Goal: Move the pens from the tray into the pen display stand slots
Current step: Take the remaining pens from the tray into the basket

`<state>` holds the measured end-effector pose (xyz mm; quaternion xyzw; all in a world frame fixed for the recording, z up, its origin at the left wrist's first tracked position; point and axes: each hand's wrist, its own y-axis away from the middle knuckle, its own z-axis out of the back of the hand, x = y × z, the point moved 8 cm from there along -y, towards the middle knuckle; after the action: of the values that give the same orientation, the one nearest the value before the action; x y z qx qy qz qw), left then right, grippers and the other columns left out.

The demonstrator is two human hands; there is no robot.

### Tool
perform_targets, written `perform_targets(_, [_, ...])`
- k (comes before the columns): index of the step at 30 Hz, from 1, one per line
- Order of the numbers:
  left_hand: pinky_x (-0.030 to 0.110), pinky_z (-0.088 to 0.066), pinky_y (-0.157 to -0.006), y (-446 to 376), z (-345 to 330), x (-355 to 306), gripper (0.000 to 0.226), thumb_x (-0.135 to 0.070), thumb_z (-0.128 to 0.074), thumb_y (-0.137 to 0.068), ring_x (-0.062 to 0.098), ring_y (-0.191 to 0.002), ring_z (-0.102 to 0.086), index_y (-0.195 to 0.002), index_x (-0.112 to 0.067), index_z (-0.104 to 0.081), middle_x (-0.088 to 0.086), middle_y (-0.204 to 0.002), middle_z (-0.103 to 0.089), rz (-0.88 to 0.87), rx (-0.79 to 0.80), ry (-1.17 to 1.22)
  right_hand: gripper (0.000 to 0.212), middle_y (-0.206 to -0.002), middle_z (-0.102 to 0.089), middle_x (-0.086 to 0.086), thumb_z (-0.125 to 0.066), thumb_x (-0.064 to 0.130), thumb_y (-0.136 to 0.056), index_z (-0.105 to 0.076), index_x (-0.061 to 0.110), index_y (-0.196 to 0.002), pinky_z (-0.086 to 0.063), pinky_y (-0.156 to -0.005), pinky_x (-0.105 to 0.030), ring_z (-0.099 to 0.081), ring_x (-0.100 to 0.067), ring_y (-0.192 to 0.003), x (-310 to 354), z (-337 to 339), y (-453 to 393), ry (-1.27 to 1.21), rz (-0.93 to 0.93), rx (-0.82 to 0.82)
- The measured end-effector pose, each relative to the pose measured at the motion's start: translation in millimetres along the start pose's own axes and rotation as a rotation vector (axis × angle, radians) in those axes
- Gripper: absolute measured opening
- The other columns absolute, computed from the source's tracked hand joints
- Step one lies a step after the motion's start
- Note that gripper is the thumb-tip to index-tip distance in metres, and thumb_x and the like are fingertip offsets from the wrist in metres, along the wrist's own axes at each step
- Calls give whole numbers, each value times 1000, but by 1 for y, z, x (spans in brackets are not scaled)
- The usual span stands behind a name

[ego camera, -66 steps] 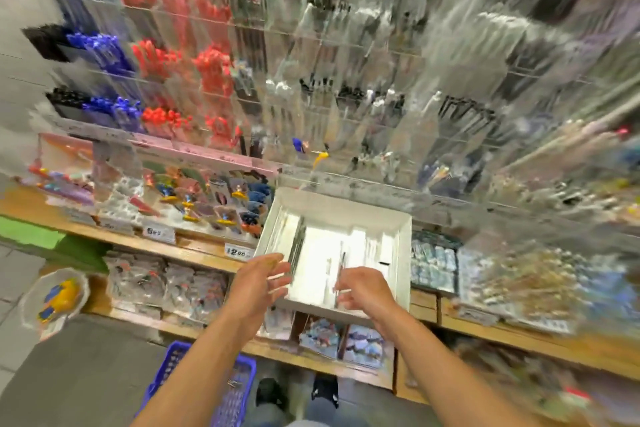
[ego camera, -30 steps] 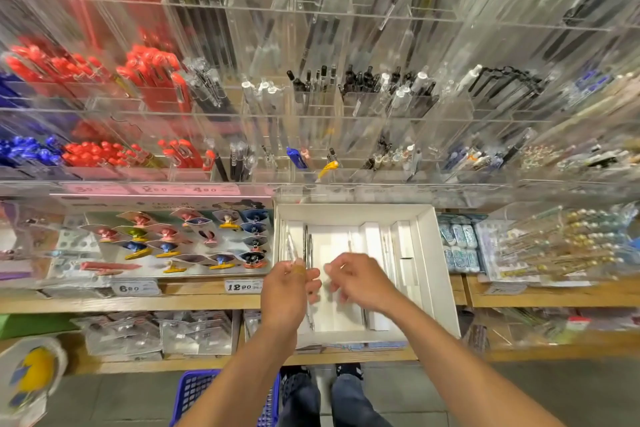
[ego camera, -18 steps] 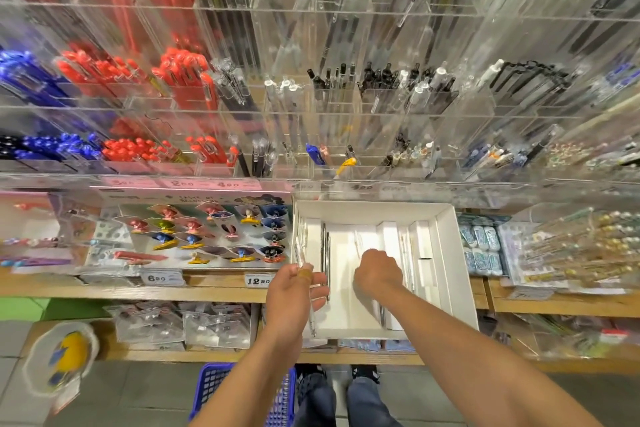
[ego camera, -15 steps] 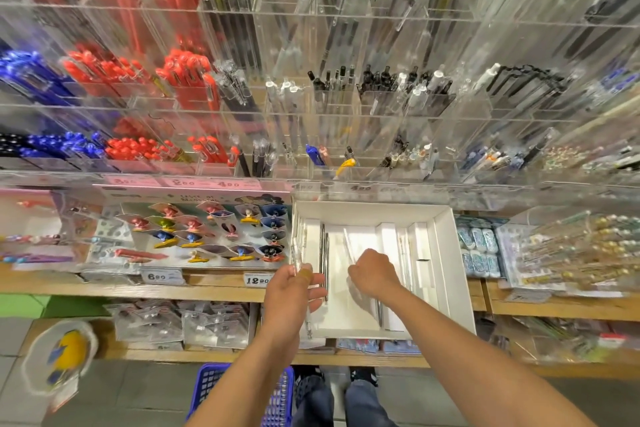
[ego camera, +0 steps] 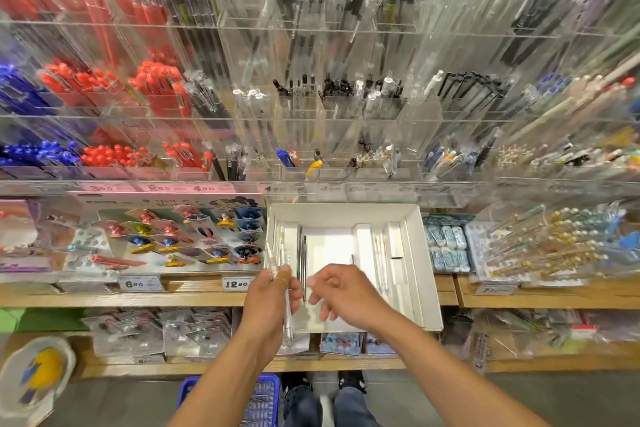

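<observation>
Head view looks down on a shop shelf, with the white tray (ego camera: 417, 274) sitting on the wooden ledge (ego camera: 104, 298) at centre. At about 7 o'clock from the tray's middle, the left hand (ego camera: 268, 302) is curled round a couple of clear pens (ego camera: 285, 291), pinching them between thumb and fingers; they stand nearly upright over the tray's left edge. Just beside it, toward 3 o'clock, the right hand (ego camera: 346, 295) hovers over the tray with fingers loosely bent and slightly blurred, holding nothing that I can make out. More pens lie lengthwise in the tray: dark slim ones (ego camera: 302, 253) near its left side, pale ones (ego camera: 379, 253) toward the right. At 12 o'clock rises the clear pen display stand (ego camera: 346, 107), its slots packed with red, blue, black and clear pens. At 6 o'clock a blue basket (ego camera: 263, 402) rests on the floor by the person's feet.
</observation>
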<state>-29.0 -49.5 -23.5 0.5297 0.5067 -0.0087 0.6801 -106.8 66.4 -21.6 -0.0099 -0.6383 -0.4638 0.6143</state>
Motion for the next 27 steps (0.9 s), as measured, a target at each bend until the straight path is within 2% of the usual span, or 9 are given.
perform_targets(2, [25,-42,-53,2,0,1,13,-16,-47,-104,14,-59,-52,-97,-9,-55,6,-71,-53,13,-17,44,11,-87,-73,1,-57,24,-96,-64,22,-87,-52,-55,-20,-68,-10,-63,-22,32,-8,88,-95,-162])
perform_targets(4, [26,-42,-55,5,0,2,11,-17,-48,-104,15,-60,-52,-101,-9,-55,6,-74,-53,21,-13,71,22,-94,-73,-4,-49,13,-95,-67,12,-82,-53,-63,-25,-69,-19,-75,-45,65,-22,328,-197,-311])
perform_targets(7, [29,-41,-59,8,4,7,11,-17,-51,-102,16,-62,-52,-105,-7,-57,7,-76,-55,41,-4,98,16,-93,-68,-10,-47,7,-94,-62,6,-86,-49,-64,-29,-62,-24,-78,-75,94,-40,602,-370,-413])
perform_targets(10, [29,-43,-60,7,8,12,12,-17,-53,-101,17,-63,-53,-106,-7,-58,7,-76,-58,50,-10,101,15,-99,-68,-10,-51,1,-91,-63,6,-98,-51,-65,-29,-67,-26,-89,-86,100,-56,738,-432,-415])
perform_targets(15, [30,-45,-63,6,14,16,18,-18,-54,-100,17,-63,-55,-111,-4,-59,6,-74,-61,61,-24,83,19,-105,-69,-11,-53,-1,-89,-64,5,-103,-47,-66,-29,-68,-27,-97,-84,106,-77,805,-436,-409])
perform_targets(19, [31,-46,-66,8,16,17,22,-18,-53,-101,18,-67,-56,-115,-2,-58,7,-79,-61,67,-28,66,19,-106,-68,-10,-58,-1,-86,-63,5,-103,-47,-65,-28,-68,-27,-98,-91,109,-78,809,-472,-410])
perform_targets(24, [31,-46,-66,8,18,16,23,-15,-52,-101,19,-69,-55,-116,0,-58,9,-82,-61,66,-27,56,22,-104,-70,-10,-51,-4,-86,-65,6,-100,-51,-70,-29,-68,-26,-95,-97,110,-79,897,-436,-387])
perform_targets(27, [31,-47,-67,8,18,17,21,-15,-52,-101,20,-71,-55,-115,-1,-58,10,-84,-61,67,-28,47,18,-99,-71,-10,-56,-4,-83,-66,6,-96,-52,-70,-30,-69,-28,-93,-95,112,-80,889,-431,-357])
